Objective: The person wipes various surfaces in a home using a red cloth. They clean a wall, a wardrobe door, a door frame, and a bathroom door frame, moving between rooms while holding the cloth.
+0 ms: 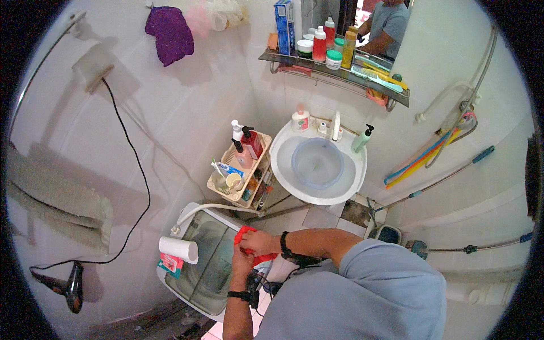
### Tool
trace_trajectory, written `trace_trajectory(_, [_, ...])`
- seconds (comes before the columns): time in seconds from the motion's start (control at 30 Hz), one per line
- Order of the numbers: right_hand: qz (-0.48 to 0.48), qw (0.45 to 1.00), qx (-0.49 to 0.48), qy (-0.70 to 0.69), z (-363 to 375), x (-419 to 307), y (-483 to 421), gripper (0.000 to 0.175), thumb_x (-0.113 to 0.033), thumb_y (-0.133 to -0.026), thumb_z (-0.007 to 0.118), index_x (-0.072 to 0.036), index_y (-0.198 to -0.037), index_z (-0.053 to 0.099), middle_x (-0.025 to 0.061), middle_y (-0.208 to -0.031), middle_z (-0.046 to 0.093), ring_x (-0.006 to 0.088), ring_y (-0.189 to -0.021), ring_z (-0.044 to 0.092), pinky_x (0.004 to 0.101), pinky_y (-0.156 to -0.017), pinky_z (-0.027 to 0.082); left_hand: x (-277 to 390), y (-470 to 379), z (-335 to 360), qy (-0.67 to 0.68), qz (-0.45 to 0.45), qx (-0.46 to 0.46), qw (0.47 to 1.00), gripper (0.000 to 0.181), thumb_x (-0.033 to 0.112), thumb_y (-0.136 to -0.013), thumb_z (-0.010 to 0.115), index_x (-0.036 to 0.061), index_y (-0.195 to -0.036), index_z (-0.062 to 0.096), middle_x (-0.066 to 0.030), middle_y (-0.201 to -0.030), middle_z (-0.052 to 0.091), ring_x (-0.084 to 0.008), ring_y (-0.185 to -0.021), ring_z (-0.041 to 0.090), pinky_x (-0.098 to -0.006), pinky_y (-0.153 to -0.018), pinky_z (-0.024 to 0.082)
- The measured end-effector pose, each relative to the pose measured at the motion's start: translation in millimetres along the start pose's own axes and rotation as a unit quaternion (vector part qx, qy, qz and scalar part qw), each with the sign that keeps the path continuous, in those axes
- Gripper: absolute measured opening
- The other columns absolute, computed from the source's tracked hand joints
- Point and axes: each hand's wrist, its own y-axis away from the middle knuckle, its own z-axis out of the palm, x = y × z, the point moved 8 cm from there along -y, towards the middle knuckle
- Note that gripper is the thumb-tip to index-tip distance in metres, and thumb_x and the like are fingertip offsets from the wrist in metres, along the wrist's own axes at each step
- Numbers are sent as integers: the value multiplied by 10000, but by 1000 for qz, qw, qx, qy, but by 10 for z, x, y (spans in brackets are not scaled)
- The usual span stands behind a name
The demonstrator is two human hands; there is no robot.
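Both my hands are at a bright red cloth [245, 233] over the right edge of a top-load washing machine [208, 259]. My right hand [260, 243] reaches in from the right and grips the cloth's upper part. Just below it, my left hand [243, 260] pinches the cloth, its fingers close to the right ones. Part of the cloth shows beyond my right wrist, and the fingers hide its middle. The machine's see-through lid is down. On the lid's left side lie a white paper roll [177, 250] and a pink and green packet [171, 263].
A beige rack [231, 196] with pump bottles and cups stands behind the machine. The white sink [278, 165] holds a bluish basin [297, 174]. A black hair dryer [74, 287] hangs at left. Long-handled cleaning tools lean at right; a glass shelf [306, 63] carries toiletries.
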Motion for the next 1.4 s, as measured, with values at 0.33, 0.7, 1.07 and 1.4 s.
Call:
trace_trajectory(0.33, [-10,999,-46,17,372,-369,182,407,-198,-816,760,-17,-1164,652,193,-1169,679,403,-1118,674,505,-902,589,-453,505,173,130,-13,-16,991,599,-6,-898,774,22,-1430,501,-210,-1323,715,-336,-1266,700,-451,-1073,559])
trace_trajectory(0.7, [-107,987,-122,9,1042,-1151,-196,413,-184,-843,737,-10,-1214,687,217,-1150,743,405,-1078,735,526,-884,613,-781,1425,-291,195,-110,64,972,578,-44,-921,790,40,-1403,481,-149,-1342,693,-261,-1234,698,-399,-1042,578])
trace_trajectory(1.07, [-5,989,-138,-51,485,-385,241,647,-209,-838,766,-60,-1443,592,194,-1211,688,426,-1164,688,526,-910,616,-191,679,46,-5,-81,-9,997,563,151,-886,815,27,-1323,483,-282,-1211,747,-476,-1140,734,-537,-962,585])
trace_trajectory(1.4, [45,991,-120,-27,394,-316,252,486,-254,-809,815,-36,-1216,662,201,-1153,666,435,-1116,677,534,-924,589,54,603,42,-58,-23,-10,998,541,94,-871,812,48,-1329,528,-256,-1241,752,-442,-1178,734,-508,-1001,586])
